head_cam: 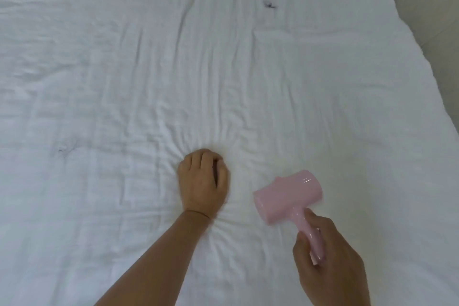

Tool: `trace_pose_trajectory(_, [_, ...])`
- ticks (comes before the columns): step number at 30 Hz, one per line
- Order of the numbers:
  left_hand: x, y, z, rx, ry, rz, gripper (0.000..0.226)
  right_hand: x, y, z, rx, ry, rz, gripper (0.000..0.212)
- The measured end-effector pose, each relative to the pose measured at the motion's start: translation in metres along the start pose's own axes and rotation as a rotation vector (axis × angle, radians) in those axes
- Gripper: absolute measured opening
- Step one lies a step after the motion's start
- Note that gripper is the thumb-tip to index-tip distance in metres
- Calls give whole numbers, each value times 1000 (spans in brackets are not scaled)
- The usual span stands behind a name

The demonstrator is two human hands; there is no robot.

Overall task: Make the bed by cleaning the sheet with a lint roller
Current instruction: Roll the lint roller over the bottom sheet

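A wrinkled white sheet (149, 69) covers the bed and fills most of the view. My left hand (202, 179) presses into it near the centre with fingers curled into a fist, and creases radiate out from it. My right hand (327, 263) grips the handle of a pink lint roller (289, 195) at the lower right. The roller's head sits on or just over the sheet, to the right of my left hand. A dark clump of hair or lint (269, 4) lies far up the sheet. A fainter strand of hair (65, 149) lies at the left.
The bed's right edge (427, 77) runs diagonally down the right side, with a beige floor (437, 2) beyond it.
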State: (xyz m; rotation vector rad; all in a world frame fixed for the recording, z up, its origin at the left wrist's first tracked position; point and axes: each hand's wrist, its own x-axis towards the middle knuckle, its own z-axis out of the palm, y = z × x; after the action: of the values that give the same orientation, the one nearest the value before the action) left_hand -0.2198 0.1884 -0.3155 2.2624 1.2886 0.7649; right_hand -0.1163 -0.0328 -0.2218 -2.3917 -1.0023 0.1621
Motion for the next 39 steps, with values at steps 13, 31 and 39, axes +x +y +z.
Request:
trace_pose_trajectory(13, [30, -49, -11, 131, 147, 106, 4, 212, -121, 118, -138, -197, -148, 34])
trace_pose_trajectory(31, [37, -41, -20, 108, -5, 1, 23, 94, -15, 21, -3, -273, -48, 30])
trace_pose_trajectory(39, [134, 41, 10, -6, -15, 259, 7, 98, 39, -7, 14, 59, 110, 27])
